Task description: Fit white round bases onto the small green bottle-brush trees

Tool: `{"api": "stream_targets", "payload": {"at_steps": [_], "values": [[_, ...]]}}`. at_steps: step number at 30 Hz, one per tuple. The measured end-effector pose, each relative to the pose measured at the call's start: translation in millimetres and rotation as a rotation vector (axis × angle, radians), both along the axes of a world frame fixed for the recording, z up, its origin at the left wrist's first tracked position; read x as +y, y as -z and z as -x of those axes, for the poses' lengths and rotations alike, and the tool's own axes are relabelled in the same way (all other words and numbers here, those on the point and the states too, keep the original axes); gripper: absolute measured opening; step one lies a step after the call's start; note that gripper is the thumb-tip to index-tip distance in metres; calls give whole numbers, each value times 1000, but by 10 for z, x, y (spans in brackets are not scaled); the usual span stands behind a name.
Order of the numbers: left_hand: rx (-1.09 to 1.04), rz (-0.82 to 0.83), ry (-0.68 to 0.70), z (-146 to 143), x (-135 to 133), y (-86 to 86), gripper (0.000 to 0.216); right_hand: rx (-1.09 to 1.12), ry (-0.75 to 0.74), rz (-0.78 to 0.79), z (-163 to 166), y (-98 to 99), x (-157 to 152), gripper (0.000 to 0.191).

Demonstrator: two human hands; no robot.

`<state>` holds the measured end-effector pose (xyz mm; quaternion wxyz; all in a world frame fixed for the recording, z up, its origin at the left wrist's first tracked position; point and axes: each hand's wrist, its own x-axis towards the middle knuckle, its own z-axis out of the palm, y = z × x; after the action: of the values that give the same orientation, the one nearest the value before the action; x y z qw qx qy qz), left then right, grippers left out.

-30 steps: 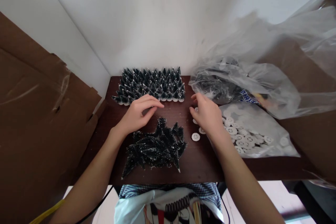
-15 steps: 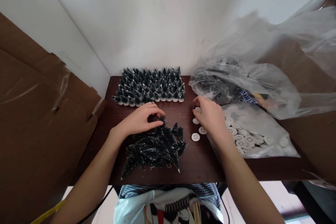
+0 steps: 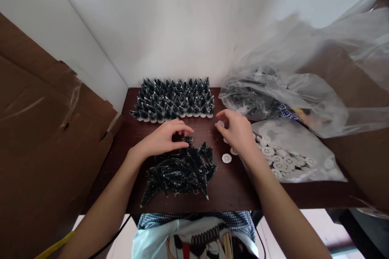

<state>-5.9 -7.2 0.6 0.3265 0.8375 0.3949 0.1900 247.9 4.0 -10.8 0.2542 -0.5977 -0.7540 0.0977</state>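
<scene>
My left hand (image 3: 162, 139) curls over the top of a loose pile of small dark bottle-brush trees (image 3: 179, 172) on the dark table (image 3: 231, 190); its fingers pinch one tree at the pile's tip. My right hand (image 3: 238, 133) hovers to the right with a small white round base (image 3: 221, 124) pinched at its fingertips. More white bases (image 3: 226, 158) lie loose on the table beside that hand. At the back, rows of finished trees (image 3: 174, 101) stand upright on white bases.
A clear bag of white bases (image 3: 291, 153) lies at the right, with a bag of dark trees (image 3: 258, 101) behind it. Brown cardboard (image 3: 45, 129) flanks the table on the left. A white wall rises behind the table.
My left hand came back from the standing rows onto the loose pile and closed on a tree. My right hand picked a white base off the table and lifted it leftwards.
</scene>
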Motion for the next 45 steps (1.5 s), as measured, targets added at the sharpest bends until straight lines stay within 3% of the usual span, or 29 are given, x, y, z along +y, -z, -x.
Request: {"api": "stream_targets", "payload": {"at_steps": [6, 12, 18, 28, 35, 45], "values": [[-122, 35, -15, -5, -13, -24, 33, 184, -93, 4, 27, 0, 5, 14], [-322, 170, -23, -39, -43, 0, 35, 328, -209, -47, 56, -34, 0, 12], [-473, 289, -50, -86, -87, 10, 35, 616, -272, 111, 113, -31, -33, 14], [-581, 186, -137, -118, -91, -27, 34, 1033, -332, 421, 207, -91, -85, 26], [-598, 128, -227, -156, -63, 8, 25, 1136, -299, 485, 288, -60, -129, 24], [-604, 111, -214, -160, -73, -25, 18, 1180, -216, 516, 347, -36, -142, 23]]}}
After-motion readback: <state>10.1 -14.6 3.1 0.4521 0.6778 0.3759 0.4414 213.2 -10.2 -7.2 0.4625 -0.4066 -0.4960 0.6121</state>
